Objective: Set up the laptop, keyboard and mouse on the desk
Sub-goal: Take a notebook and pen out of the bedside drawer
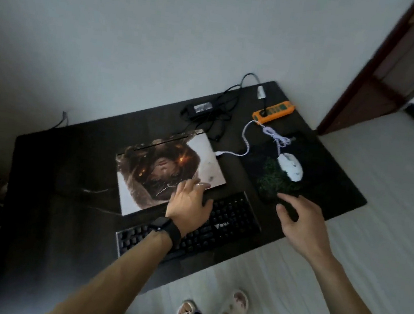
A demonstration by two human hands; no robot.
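Note:
A closed laptop (162, 166) with a picture on its lid lies on the dark desk (63, 203). In front of it, slanted, sits a black keyboard (229, 220). A white mouse (290, 166) rests on a dark mouse pad (271, 181) to the right, and its braided white cable runs to the laptop's right side. My left hand (189, 202) rests on the laptop's near right corner, fingers spread on the lid and thumb over the keyboard. My right hand (300, 221) pinches the near edge of the mouse pad between thumb and forefinger.
A black power adapter (202, 107) with tangled cord and an orange power strip (273, 111) lie at the back of the desk by the wall. A dark door frame (368, 85) stands to the right. My slippered feet (233, 305) stand on pale flooring at the desk's front edge.

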